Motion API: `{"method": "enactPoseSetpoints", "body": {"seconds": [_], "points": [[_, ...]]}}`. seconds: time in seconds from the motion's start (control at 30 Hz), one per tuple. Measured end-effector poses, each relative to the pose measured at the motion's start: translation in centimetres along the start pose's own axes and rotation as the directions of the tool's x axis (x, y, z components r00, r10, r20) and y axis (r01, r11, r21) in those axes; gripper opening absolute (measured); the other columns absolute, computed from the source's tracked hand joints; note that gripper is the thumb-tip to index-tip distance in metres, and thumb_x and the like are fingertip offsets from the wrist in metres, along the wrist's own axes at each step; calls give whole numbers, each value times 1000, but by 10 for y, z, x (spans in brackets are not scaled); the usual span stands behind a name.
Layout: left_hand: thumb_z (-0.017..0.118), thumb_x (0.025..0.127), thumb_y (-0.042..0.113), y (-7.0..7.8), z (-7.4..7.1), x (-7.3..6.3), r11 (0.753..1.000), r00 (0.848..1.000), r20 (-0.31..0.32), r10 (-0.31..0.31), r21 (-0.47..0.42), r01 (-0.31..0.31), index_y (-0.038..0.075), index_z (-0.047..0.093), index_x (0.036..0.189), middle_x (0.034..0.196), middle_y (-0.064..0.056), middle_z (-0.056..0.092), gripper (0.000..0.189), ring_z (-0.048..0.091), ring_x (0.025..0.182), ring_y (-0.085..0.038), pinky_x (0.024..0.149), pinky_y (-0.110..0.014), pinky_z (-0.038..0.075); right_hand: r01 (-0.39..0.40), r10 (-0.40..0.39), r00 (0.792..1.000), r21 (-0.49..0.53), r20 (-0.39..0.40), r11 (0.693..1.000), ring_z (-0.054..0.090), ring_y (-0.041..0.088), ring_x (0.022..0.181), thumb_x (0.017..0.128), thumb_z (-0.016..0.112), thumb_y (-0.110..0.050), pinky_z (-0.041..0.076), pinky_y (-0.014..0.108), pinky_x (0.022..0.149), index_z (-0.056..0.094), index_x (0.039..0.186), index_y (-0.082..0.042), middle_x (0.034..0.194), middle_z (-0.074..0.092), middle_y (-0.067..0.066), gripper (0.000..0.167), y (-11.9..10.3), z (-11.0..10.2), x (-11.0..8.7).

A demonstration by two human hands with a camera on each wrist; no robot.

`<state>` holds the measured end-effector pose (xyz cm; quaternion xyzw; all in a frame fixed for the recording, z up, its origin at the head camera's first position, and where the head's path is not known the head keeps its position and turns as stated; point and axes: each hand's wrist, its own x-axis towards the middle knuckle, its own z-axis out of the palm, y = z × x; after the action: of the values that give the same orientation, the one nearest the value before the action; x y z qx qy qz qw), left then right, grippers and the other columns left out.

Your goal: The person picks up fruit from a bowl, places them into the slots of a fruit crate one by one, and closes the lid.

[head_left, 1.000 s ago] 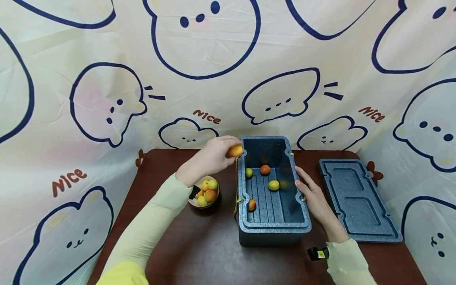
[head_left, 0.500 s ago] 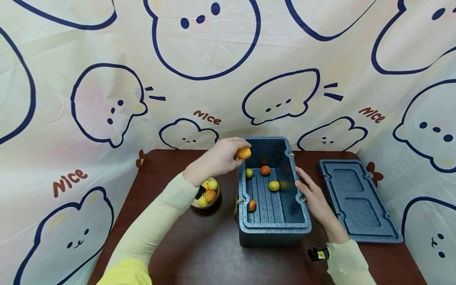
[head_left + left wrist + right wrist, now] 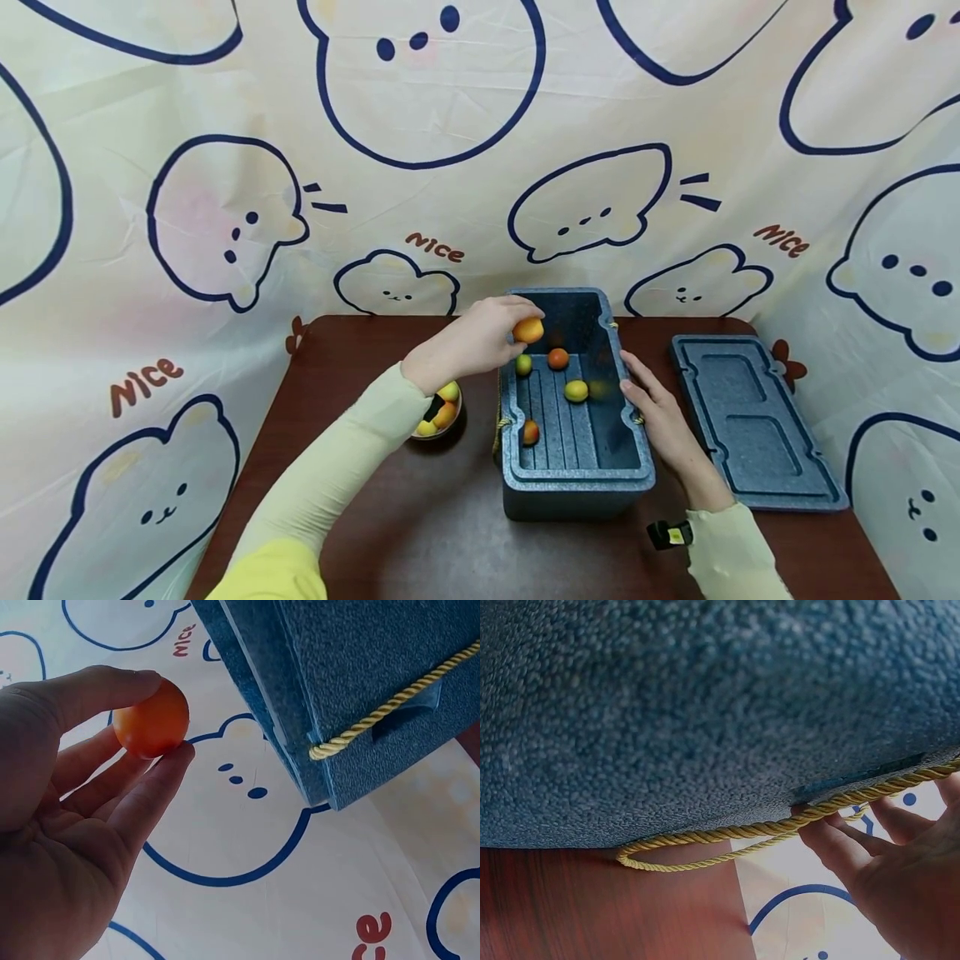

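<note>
My left hand [image 3: 476, 340] pinches a small round orange fruit [image 3: 529, 331] between thumb and fingertips, above the far left part of a blue-grey foam box [image 3: 577, 480]. In the left wrist view the orange fruit [image 3: 152, 724] shows beside the box's outer wall [image 3: 375, 660]. Inside the box lie several small fruits, among them a yellow one [image 3: 576, 391], a green one [image 3: 523, 365] and an orange-red one [image 3: 558, 358]. My right hand [image 3: 660, 417] rests with extended fingers on the box's right side, its fingertips by the twisted gold rope [image 3: 765, 828].
A round bowl [image 3: 444, 436] of yellow and orange fruits stands left of the box, partly covered by my left wrist. To the right lies the blue-grey lid [image 3: 765, 429] on the dark brown table [image 3: 420, 533]. A printed cloth [image 3: 420, 200] hangs behind.
My left hand has moved right with the orange fruit, from the box's left rim to over its inside. My right hand stays at the box's side.
</note>
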<state>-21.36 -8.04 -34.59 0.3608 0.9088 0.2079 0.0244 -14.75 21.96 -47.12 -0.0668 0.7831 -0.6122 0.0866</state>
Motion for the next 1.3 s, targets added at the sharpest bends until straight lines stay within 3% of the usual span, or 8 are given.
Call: {"method": "enactPoseSetpoints", "body": {"seconds": [0.13, 0.33, 0.5, 0.73, 0.9, 1.13, 1.2, 1.3], "points": [[74, 92, 9, 3, 2, 3, 1000, 1000, 10, 6, 3, -6, 3, 63, 134, 139, -10, 60, 44, 60, 116, -23, 104, -35, 49, 7, -7, 1000, -3, -1, 1000, 21, 31, 149, 109, 42, -39, 23, 61, 116, 24, 162, -21, 167, 19, 9, 59, -1, 0, 0], [74, 93, 12, 8, 4, 8, 1000, 999, 35, 8, 25, -9, 5, 62, 136, 140, -8, 59, 45, 58, 121, -23, 105, -36, 47, 19, -19, 1000, -42, -11, 999, 23, 28, 149, 109, 42, -38, 33, 38, 111, 27, 161, -24, 166, 22, 6, 56, 0, 1, 1], [74, 93, 11, 13, 7, 11, 1000, 999, 50, 11, 28, -12, 7, 62, 137, 141, -7, 58, 46, 58, 122, -22, 106, -36, 47, 21, -22, 1000, -38, -8, 999, 22, 28, 149, 109, 42, -37, 30, 50, 113, 26, 162, -23, 166, 21, 6, 57, 0, 1, 1], [73, 93, 13, 20, 8, 14, 999, 998, 63, 19, 42, -22, 9, 62, 137, 142, -5, 58, 45, 59, 119, -20, 105, -34, 47, 11, -12, 1000, -38, -8, 999, 23, 28, 149, 109, 42, -38, 34, 36, 109, 26, 162, -24, 167, 21, 6, 57, 1, 1, 1], [73, 94, 15, 24, 11, 16, 999, 996, 77, 35, 32, -38, 8, 62, 136, 140, -6, 59, 45, 59, 116, -19, 103, -30, 49, 2, -2, 1000, -33, -7, 999, 23, 28, 148, 109, 42, -38, 33, 48, 111, 25, 162, -24, 167, 20, 6, 57, 0, 1, 0], [74, 94, 15, 27, 17, 20, 998, 994, 102, 49, 45, -54, 8, 63, 135, 139, -5, 60, 44, 60, 114, -18, 102, -28, 49, 2, -2, 1000, -32, -5, 1000, 26, 31, 147, 109, 41, -40, 33, 54, 111, 24, 162, -23, 167, 20, 8, 58, 0, 1, 0], [74, 93, 15, 28, 18, 21, 997, 992, 113, 50, 45, -56, 8, 63, 136, 139, -6, 60, 44, 60, 113, -18, 102, -27, 49, 2, -2, 1000, -35, -2, 999, 26, 31, 146, 109, 40, -40, 35, 51, 111, 24, 162, -23, 167, 20, 9, 58, 1, 1, 1], [75, 93, 15, 30, 20, 22, 997, 991, 117, 63, 35, -68, 8, 64, 135, 137, -6, 61, 44, 60, 110, -18, 101, -27, 50, 0, 0, 1000, -38, 2, 999, 29, 32, 145, 109, 40, -42, 41, 35, 106, 23, 162, -23, 167, 20, 9, 59, 2, 0, 1]]}}
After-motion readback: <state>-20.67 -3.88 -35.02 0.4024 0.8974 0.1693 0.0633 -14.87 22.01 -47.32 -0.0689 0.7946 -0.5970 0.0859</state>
